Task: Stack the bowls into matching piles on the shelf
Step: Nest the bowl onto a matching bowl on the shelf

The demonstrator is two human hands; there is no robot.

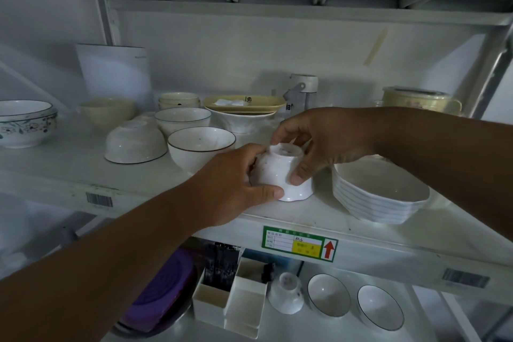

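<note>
Upturned white bowl (pixel 280 172) on shelf (pixel 319 216), gripped between left hand (pixel 236 178) and right hand (pixel 313 141)

left grip (pixel 236 178): bare, no glove | right grip (pixel 313 141): bare | forearms: unsleeved

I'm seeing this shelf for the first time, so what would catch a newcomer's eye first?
Both hands meet at the middle of the shelf: the left hand and right hand grip an upturned white bowl near the front edge. Just to its right stands a stack of striped bowls. Below, on the shelf's front lip, a green label with a red arrow stands out.
</note>
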